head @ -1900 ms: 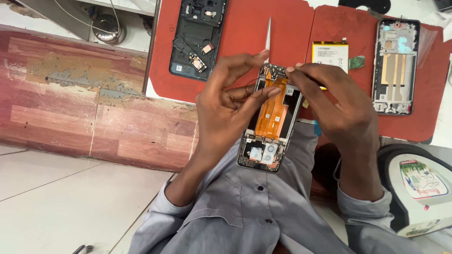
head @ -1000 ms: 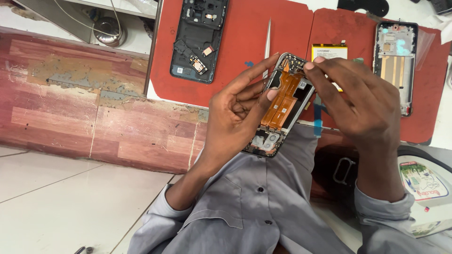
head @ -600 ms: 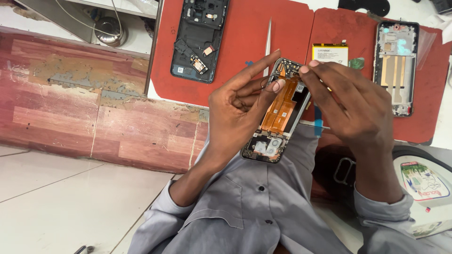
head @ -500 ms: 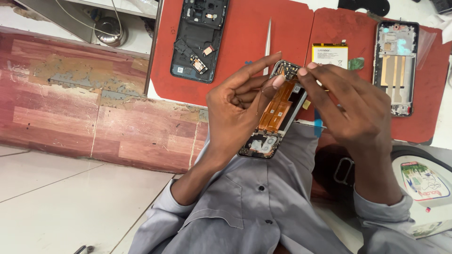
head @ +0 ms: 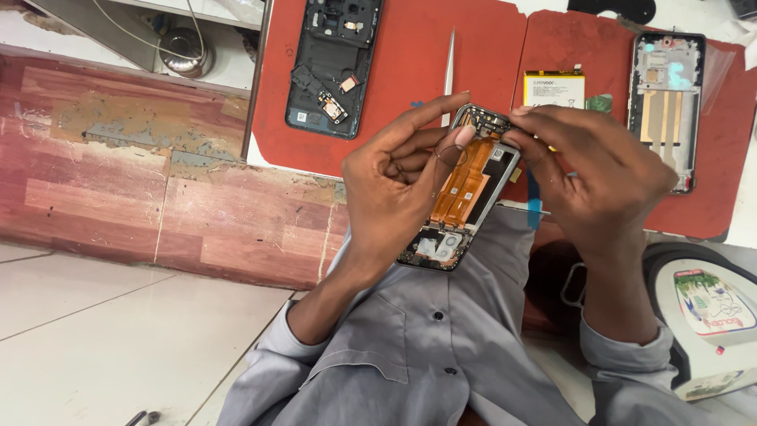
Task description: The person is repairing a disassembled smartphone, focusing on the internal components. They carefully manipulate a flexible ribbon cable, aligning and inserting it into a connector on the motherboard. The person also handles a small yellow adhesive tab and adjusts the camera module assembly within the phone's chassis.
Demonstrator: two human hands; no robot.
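I am watching my left hand (head: 394, 185) gripping the opened phone frame (head: 465, 189) at frame centre, while my right hand (head: 599, 170) is pinching its top edge (2 fingertips); a slip could tear the orange flex cable (head: 461, 180).

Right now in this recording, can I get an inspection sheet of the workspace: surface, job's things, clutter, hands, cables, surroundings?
Surface: red mat on a worn wooden bench.
Job's things: opened phone held tilted above the lap, orange flex exposed.
Clutter: dark phone back, tweezers, battery, second phone frame, all lying on the mat.
Hands: left hand grips the phone from the side; right hand has fingers at its top end.
Cables: thin wires by a metal cup at upper left.
Surroundings: tiled floor, grey shirt, white device at right.
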